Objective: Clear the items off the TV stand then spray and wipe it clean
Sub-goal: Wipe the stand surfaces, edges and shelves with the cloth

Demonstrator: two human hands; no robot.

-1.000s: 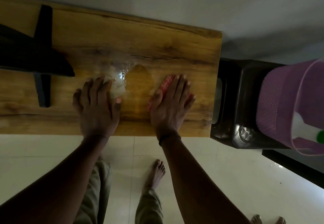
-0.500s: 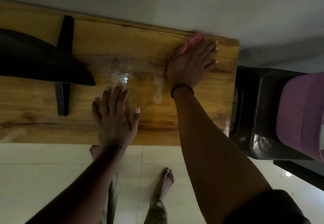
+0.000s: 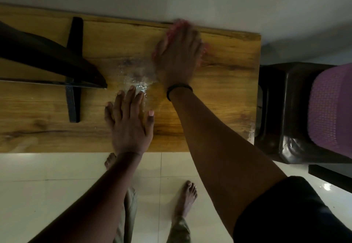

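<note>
A person's right hand, with a black band at the wrist, presses a pink-red checked cloth against the far edge of the wooden TV stand's tabletop, close to the wall. The hand is blurred by motion, but its fingers seem to lie flat over the cloth, pressing it down rather than curling round it. The left hand rests open on the near half of the tabletop, fingers straight and spread, the fingertips just touching a glistening patch of spray that lies between the two hands.

A second ago the cloth was under the right hand near the front edge. It has since swept to the back and slid a little left along the rear edge, while the left hand has stayed planted as a brace. This suggests the clearing and spraying steps are done and the wiping is well under way. The wet patch in the middle has yet to be rubbed dry.

A black flat-screen television on its black cross-shaped foot stands on the left part of the tabletop. Just beside the stand on the right, a dark plastic stool carries a purple woven basket.
</note>
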